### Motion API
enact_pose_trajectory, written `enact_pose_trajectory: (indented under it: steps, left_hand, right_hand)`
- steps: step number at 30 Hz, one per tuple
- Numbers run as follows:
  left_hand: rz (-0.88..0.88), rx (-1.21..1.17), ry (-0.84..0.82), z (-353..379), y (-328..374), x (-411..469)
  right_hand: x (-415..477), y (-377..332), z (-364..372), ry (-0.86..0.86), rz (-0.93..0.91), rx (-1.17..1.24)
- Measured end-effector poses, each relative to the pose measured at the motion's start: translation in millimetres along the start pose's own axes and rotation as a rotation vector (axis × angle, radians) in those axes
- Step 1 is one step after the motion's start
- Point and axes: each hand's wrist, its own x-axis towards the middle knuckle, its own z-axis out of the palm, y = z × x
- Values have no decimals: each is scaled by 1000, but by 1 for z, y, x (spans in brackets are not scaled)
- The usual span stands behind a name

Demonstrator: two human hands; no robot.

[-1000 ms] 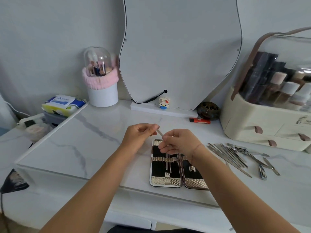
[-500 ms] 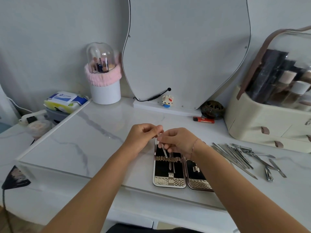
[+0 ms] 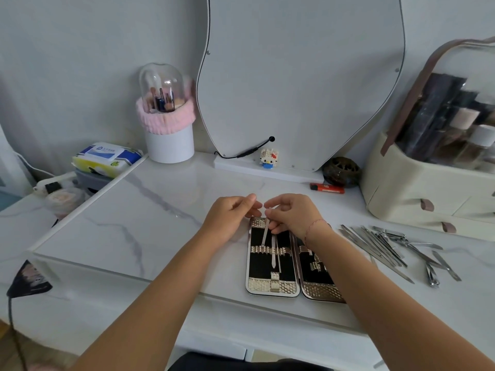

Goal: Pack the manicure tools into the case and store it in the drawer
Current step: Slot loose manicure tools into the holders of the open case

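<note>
The thin tool (image 3: 265, 231) has tipped down into the open case (image 3: 272, 286) (right hand (image 3: 292, 215) pinching its top, left hand (image 3: 230, 218) loosely curled, empty).

case (image 3: 273, 286): right half partly behind right forearm | slim tool (image 3: 265, 232): top end hidden under right hand (image 3: 290, 214) fingers | organizer (image 3: 428, 188): cut by right edge | loose tools (image 3: 388, 246): overlapping, individual types unclear

One case (image 3: 273, 286), two hands (image 3: 230, 219), one lighter (image 3: 326, 188)
</note>
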Motion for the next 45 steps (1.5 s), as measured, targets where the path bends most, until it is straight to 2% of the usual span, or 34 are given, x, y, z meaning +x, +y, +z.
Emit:
enact_pose_trajectory:
  steps: [8,23,33,35,39,45]
  left_hand:
    - [-6,-23,33,1,-3,4]
    - [-24,7,95,2,-2,3]
    - [-56,32,115,4,3,0]
    - [-26,81,80,3,5,-4]
    - [49,377,-7,-5,1,-14]
    - [41,384,-34,-13,-3,-19]
  right_hand:
    - [1,-1,5,8,18,22]
    - [4,2,8,16,-52,-192]
    - [-1,1,3,-109,-86,-246]
    - [-2,3,2,-104,-93,-242]
    - [-2,4,-2,-135,-106,-300]
    - [-3,-1,-11,-229,-208,-473]
